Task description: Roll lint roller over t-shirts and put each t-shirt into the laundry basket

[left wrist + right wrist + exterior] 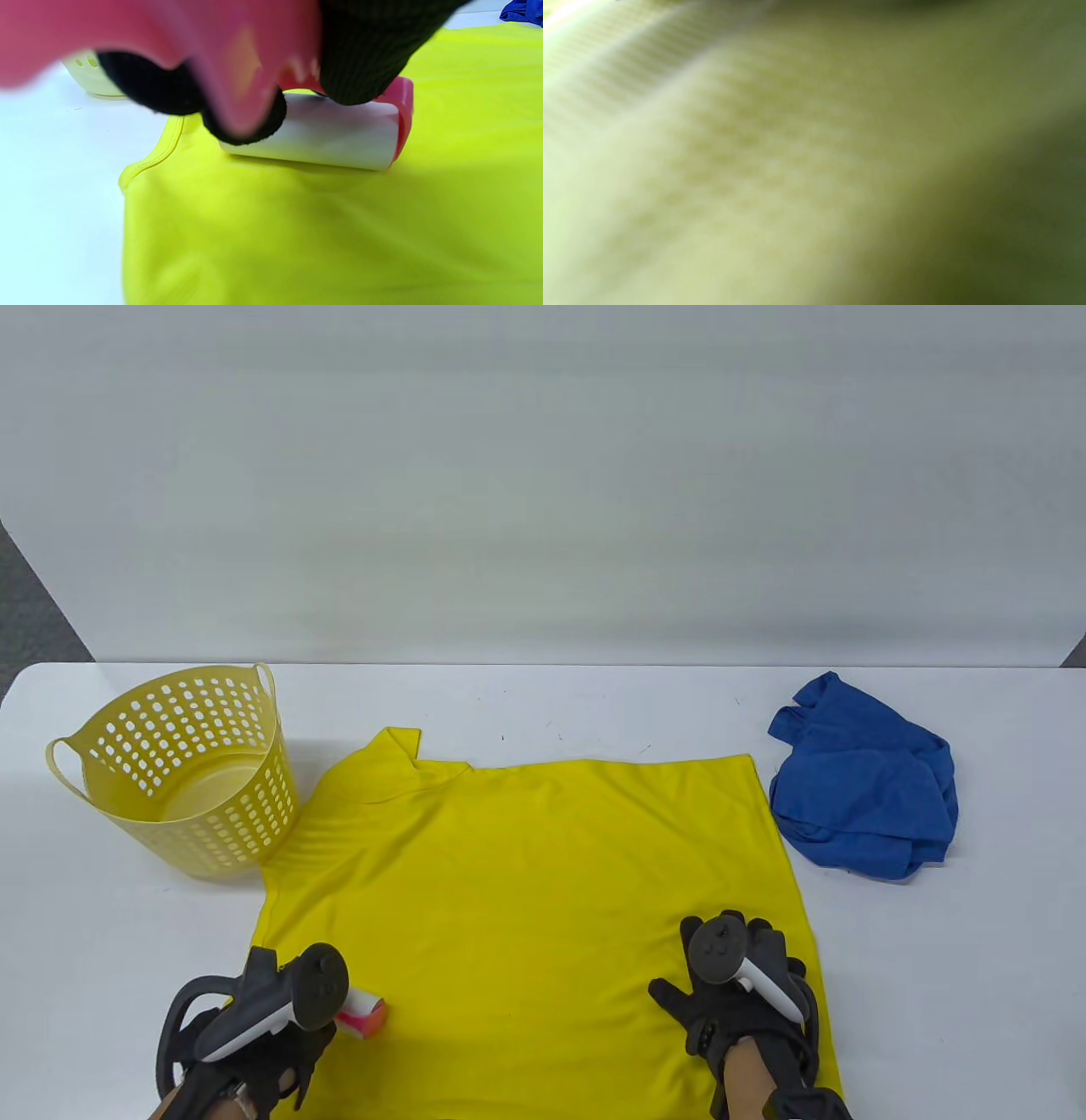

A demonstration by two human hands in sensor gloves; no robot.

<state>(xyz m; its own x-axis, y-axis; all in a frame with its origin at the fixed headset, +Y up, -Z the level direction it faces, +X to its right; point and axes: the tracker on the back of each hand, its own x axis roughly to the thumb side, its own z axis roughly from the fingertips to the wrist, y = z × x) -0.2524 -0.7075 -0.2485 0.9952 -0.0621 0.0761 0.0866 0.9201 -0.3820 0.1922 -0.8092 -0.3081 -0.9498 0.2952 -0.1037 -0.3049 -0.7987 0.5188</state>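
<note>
Near the front-left corner of the yellow t-shirt (526, 891), spread flat on the surface (933, 984), the left hand (254, 1027) grips the lint roller (363, 1011); the right hand (730, 984) presses flat, fingers spread. Long strokes toward the far hem suit, stopping short of the laundry basket (182, 768) and blue t-shirt (865, 789).

No readable text or labels

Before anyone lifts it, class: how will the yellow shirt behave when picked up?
The yellow shirt lies flat and thin, so it will probably droop limply. Its smooth fabric may slide on the table. It looks light for its spread.
</note>
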